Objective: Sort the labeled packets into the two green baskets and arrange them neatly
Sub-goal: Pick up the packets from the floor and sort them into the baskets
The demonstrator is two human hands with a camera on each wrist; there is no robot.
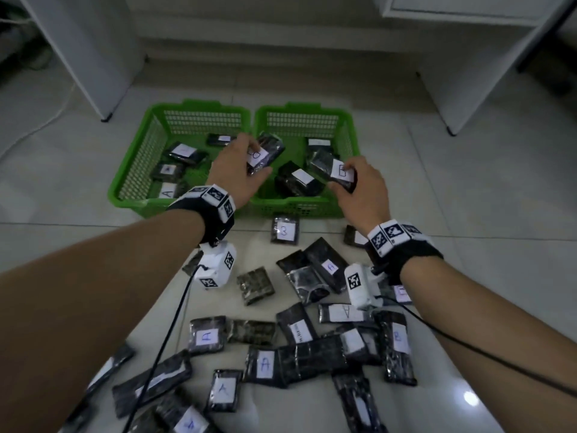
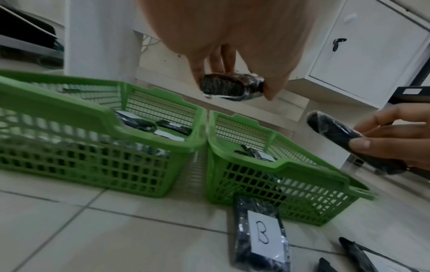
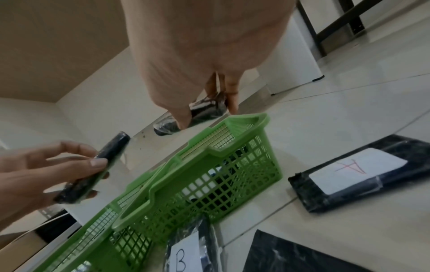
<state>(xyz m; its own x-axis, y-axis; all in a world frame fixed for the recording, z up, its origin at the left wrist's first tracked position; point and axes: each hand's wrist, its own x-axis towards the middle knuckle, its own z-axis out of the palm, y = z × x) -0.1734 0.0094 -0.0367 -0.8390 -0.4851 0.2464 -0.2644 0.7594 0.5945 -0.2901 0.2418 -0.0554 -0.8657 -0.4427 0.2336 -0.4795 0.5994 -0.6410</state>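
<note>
Two green baskets stand side by side on the floor, the left basket (image 1: 134, 170) and the right basket (image 1: 350, 132). Both hold dark packets with white labels; one in the left basket reads A (image 1: 166, 192). My left hand (image 1: 254, 160) grips a packet marked B (image 1: 267, 151) above the wall where the baskets meet. My right hand (image 1: 343, 179) pinches another B packet (image 1: 331, 170) over the right basket's front half. In the left wrist view the fingers wrap the packet's end (image 2: 232, 86). The right wrist view shows the right hand's packet (image 3: 204, 112) above the basket rim (image 3: 232, 125).
Several loose packets marked A or B are scattered over the tiled floor in front of the baskets. One B packet (image 1: 284, 230) lies just before the right basket. White cabinet legs (image 1: 106, 117) stand behind on both sides. Black wrist cables trail over the pile.
</note>
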